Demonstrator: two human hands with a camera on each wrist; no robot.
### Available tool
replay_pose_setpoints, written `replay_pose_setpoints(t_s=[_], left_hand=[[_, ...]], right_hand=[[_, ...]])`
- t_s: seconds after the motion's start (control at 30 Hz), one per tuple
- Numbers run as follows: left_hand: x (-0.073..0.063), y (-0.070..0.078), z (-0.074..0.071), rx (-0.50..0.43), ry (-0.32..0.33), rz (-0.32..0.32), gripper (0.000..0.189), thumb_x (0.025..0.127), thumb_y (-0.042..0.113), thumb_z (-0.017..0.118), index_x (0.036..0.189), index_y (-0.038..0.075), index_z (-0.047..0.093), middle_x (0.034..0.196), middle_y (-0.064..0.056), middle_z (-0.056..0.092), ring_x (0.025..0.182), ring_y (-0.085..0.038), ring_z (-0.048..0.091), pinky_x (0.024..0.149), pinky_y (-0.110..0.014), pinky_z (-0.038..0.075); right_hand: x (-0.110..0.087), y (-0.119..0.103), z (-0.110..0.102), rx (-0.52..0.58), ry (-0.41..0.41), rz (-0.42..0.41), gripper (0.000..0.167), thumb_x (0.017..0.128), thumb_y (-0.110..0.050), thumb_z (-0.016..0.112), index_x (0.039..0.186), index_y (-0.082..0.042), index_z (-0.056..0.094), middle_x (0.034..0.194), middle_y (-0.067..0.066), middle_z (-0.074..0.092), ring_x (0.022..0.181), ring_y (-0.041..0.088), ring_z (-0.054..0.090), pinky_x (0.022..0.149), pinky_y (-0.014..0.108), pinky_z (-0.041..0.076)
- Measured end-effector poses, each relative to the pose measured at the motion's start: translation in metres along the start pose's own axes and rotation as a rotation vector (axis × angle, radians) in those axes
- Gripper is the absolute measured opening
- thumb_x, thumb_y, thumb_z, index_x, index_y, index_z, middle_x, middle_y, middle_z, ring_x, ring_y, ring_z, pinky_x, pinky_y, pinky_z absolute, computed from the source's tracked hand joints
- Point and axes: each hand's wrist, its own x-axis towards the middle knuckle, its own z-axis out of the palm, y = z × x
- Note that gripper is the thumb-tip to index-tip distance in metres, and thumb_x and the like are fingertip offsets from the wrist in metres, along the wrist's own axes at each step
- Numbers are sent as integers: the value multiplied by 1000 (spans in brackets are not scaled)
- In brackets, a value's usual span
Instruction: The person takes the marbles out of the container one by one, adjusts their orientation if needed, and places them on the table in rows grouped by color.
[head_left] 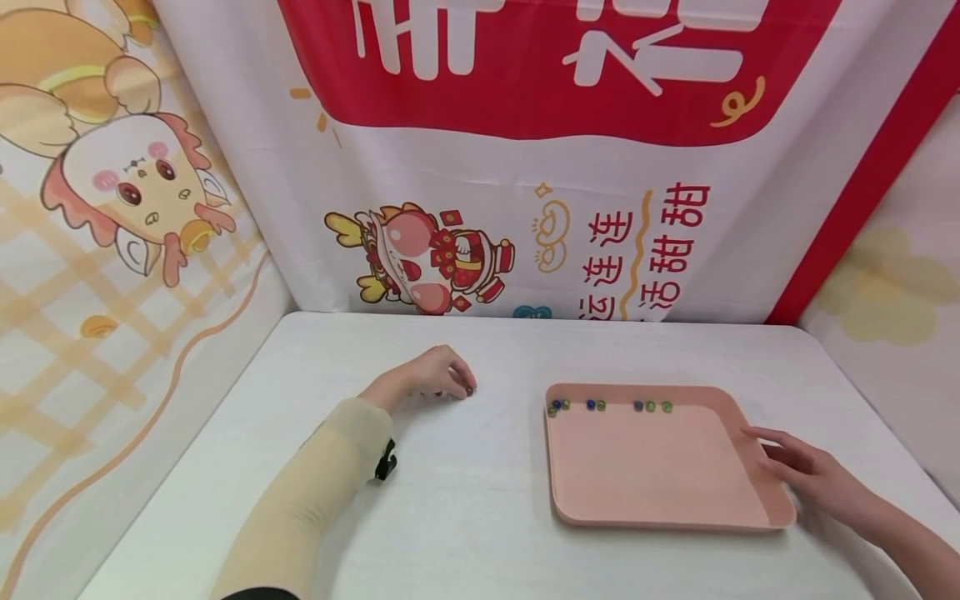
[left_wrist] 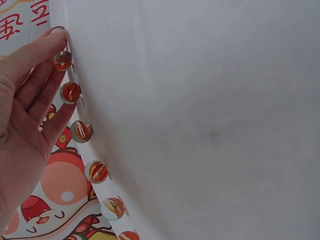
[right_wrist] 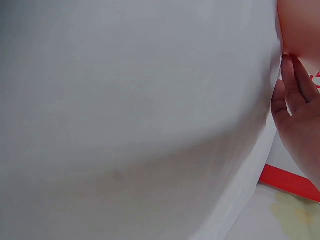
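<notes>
My left hand point(head_left: 442, 372) reaches down to the white table, left of the pink tray point(head_left: 667, 527). In the left wrist view, its thumb and a fingertip pinch a clear marble point(left_wrist: 59, 28), mostly covered by the thumb. That marble is at the end of a line of glass marbles with red-orange swirls; one marble point(left_wrist: 70, 93) lies beside the other fingers. At the tray's right side, my right hand point(head_left: 817, 479) touches the rim with extended fingers. Inside the tray, several blue and green marbles, among them a green marble point(head_left: 667, 407), lie along the far wall.
The white tabletop point(head_left: 450, 517) meets a printed cloth backdrop point(head_left: 525, 233) at the far edge. Patterned cloth walls stand at left and right. A small black clip-like piece point(head_left: 386, 461) sits by the left sleeve.
</notes>
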Motion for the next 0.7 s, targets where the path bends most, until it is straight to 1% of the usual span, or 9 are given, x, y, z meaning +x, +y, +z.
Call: replay_pose_setpoints(t_s=[0.13,0.2,0.3,0.4,0.47,0.53,0.6,0.7], left_hand=[[-1,1,0,-4,-8,13,13,85,6,74,95,14,76,93,1,69,70,-17,54,56,-28,43],[-3,1,-2,-6,-12,12,14,85,7,74,96,15,76,94,1,70,71,-18,55,59,-29,44],[-4,2,-5,0,-6,6,15,86,11,74,100,15,76,94,2,70,75,-20,58,65,-32,48],[-5,2,-11,29,27,5,16,87,16,74,103,17,76,97,5,69,83,-19,60,76,-36,50],[-5,2,-14,51,51,34,17,88,17,73,105,15,75,100,5,69,91,-17,61,85,-38,49],[-4,5,-18,68,70,72,19,88,17,73,107,14,74,104,3,69,98,-16,61,91,-40,47],[-2,10,-20,78,78,128,21,89,15,72,110,10,73,107,-2,69,103,-16,60,94,-41,46],[-2,23,-19,88,71,202,24,89,14,72,112,7,72,109,-7,69,103,-16,61,93,-40,47]], right_hand=[[0,-1,0,-3,4,-10,46,99,-19,57,141,-3,45,121,-35,47,102,-16,48,77,14,46],[0,-1,0,-2,1,-8,46,99,-19,56,141,-3,45,121,-35,47,102,-16,48,77,14,46],[0,-1,1,2,-7,3,45,100,-17,55,142,-3,44,121,-34,47,101,-16,48,77,15,46],[0,-1,1,1,-8,10,45,100,-16,54,142,-4,44,121,-34,48,100,-16,49,77,15,46],[0,0,1,-3,-9,9,45,100,-16,55,142,-4,44,121,-33,48,100,-16,49,77,15,46],[0,0,1,-10,-2,6,45,100,-16,56,142,-4,45,121,-32,49,100,-15,49,77,15,47],[0,0,0,-16,2,4,45,99,-16,56,142,-4,45,120,-32,49,100,-15,49,76,15,46],[0,-1,0,-20,4,1,45,99,-16,57,141,-4,45,120,-32,50,100,-16,49,76,15,46]])
